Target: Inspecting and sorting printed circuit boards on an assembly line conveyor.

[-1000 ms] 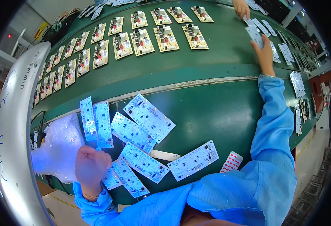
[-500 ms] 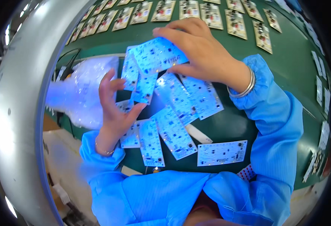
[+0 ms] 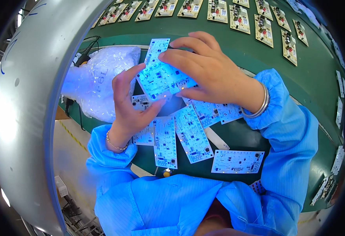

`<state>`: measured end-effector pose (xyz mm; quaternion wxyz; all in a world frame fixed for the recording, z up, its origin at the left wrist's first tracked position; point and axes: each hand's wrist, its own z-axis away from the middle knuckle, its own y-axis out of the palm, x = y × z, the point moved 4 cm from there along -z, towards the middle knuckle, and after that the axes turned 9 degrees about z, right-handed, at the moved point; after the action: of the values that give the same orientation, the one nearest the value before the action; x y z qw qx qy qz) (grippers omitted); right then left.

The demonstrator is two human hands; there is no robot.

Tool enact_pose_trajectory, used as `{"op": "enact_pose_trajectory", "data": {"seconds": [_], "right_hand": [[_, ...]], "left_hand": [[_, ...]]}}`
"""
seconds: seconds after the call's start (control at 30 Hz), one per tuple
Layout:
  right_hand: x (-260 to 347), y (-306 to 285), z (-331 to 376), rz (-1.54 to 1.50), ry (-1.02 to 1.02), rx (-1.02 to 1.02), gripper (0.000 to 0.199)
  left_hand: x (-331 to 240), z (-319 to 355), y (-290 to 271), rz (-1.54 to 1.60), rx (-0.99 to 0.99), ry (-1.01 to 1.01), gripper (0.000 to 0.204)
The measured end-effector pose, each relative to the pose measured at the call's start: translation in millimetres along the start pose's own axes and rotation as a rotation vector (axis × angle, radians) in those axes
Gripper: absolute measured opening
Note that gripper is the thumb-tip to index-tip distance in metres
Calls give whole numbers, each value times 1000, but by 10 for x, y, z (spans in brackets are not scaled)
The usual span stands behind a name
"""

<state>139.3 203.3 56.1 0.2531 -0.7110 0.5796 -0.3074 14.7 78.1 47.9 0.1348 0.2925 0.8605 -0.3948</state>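
Note:
A white circuit board (image 3: 162, 76), lit blue, is held up between my two hands. My left hand (image 3: 129, 108) grips its left side, index fingertip at the upper corner and thumb at the lower one. From the right, my right hand (image 3: 213, 72) has fingers over the top and the thumb at the lower edge. Another board (image 3: 158, 46) sticks out behind the held one; whether it is held too I cannot tell. Below lie several similar boards, partly overlapping, among them one board (image 3: 165, 143) and a second board (image 3: 194, 135). A separate board (image 3: 238, 162) lies nearer my right arm.
A large pale metal lamp housing or pipe (image 3: 27, 118) rises at the left. Beside my left hand sits a clear plastic bag (image 3: 105, 78). Rows of tan boards with components (image 3: 217, 11) line the far side of the green table (image 3: 204, 33). A pale strip (image 3: 217, 138) lies under the boards.
My left hand has closed in on the board's left side, where it was apart before. The held board has turned slightly, and the whole view has shifted.

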Motion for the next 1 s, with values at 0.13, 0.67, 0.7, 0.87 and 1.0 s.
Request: {"op": "enact_pose_trajectory", "data": {"seconds": [0.13,0.67,0.7,0.87,1.0], "right_hand": [[-89,-142,16,58,1,9,67],[-222,-248,106,-70,49,-61,66],[-220,-257,111,-76,52,-58,66],[-173,-278,137,-145,90,-95,65],[-65,-373,147,-148,25,-85,71]], "left_hand": [[30,49,-59,215,-85,95,95],[149,128,-137,358,-97,85,94],[147,129,-133,358,-100,85,94],[183,131,-87,420,-66,-41,80],[263,133,-48,128,210,-187,66]]}}
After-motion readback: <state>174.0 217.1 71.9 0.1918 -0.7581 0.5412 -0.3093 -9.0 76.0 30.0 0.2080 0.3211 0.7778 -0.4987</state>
